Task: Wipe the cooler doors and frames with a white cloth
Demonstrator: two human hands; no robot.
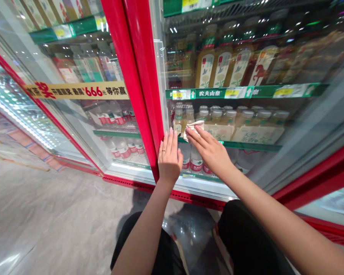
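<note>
You're working the right-hand glass door (298,126) now: your right hand (208,149) is pressing a white cloth (193,130) against the pane, fingers together over it, close to the red door frame (137,76). Your left hand (169,158) is spread open and flat on the glass right at that frame, gripping nothing, with a ring on one finger. Let's count: two hands, one cloth, two doors in view. Behind the glass, about four labelled amber bottles (222,68) stand on the upper shelf, roughly a dozen capped bottles (226,122) crowd the row below, and at least three red-labelled bottles (196,162) sit lower down. Glare blurs anything beyond those.
</note>
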